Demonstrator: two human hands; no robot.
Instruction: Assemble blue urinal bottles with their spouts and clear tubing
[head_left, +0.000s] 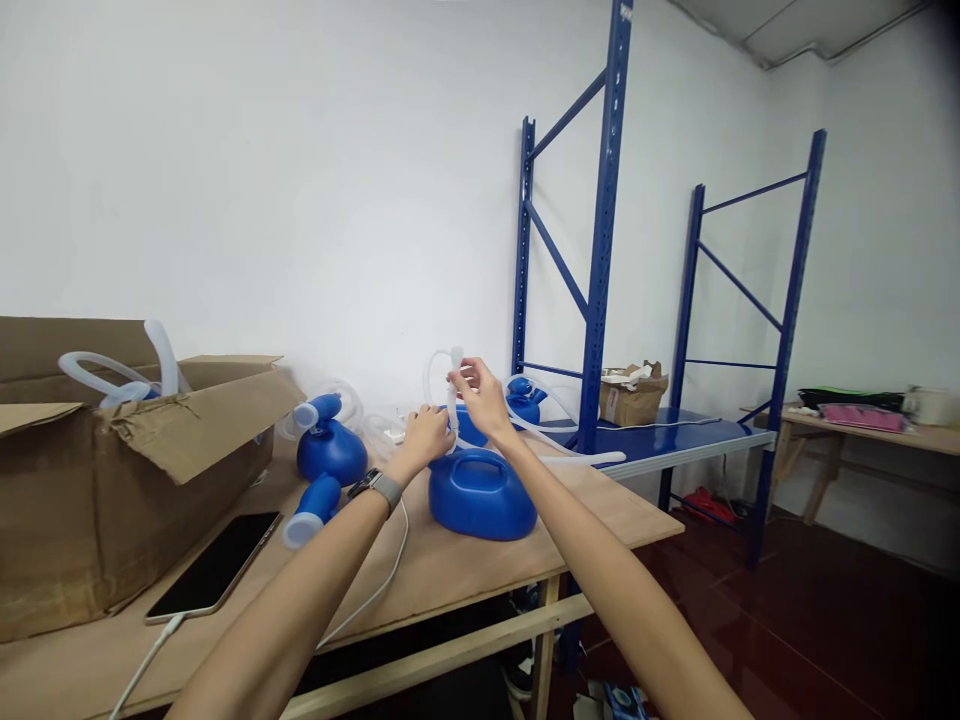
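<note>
A blue plastic bottle (pixel 482 505) with a moulded handle stands on the wooden table in front of me. Above its far left side rises a translucent white tube (pixel 453 410) with a cap-like piece at its top. My right hand (pixel 482 398) pinches the tube near the upper end. Lower down, my left hand (pixel 427 437), with a watch on the wrist, is closed around the tube's base by the bottle's mouth. My fingers partly hide where tube and bottle meet. Another blue container (pixel 471 425) sits just behind the hands.
At left stands an open cardboard box (pixel 150 500) with white tubes. Near it are a blue bottle (pixel 332 455), a loose blue spout (pixel 315 510) and a phone (pixel 214 567) on a cable. Another blue bottle (pixel 523 400) lies farther back, beside a blue metal rack (pixel 606 230).
</note>
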